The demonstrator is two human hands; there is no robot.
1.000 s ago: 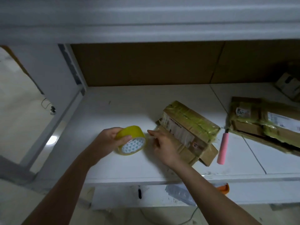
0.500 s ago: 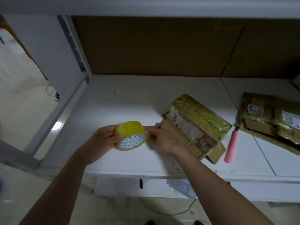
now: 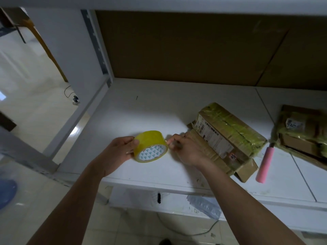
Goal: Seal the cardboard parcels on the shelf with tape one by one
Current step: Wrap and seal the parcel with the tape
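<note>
The white shelf (image 3: 159, 110) has a brown backboard (image 3: 185, 46) behind and an upright post (image 3: 99, 48) at its left edge, with bare surface left and back of the hands. The parcel (image 3: 228, 137), wrapped in yellowish tape, lies at an angle just right of the right hand; a second parcel (image 3: 304, 133) sits at the far right, a pink handle (image 3: 265, 165) between them. The left hand (image 3: 118, 152) grips the tape roll (image 3: 150, 146) near the front edge. The right hand (image 3: 187, 149) pinches at the roll's rim.
</note>
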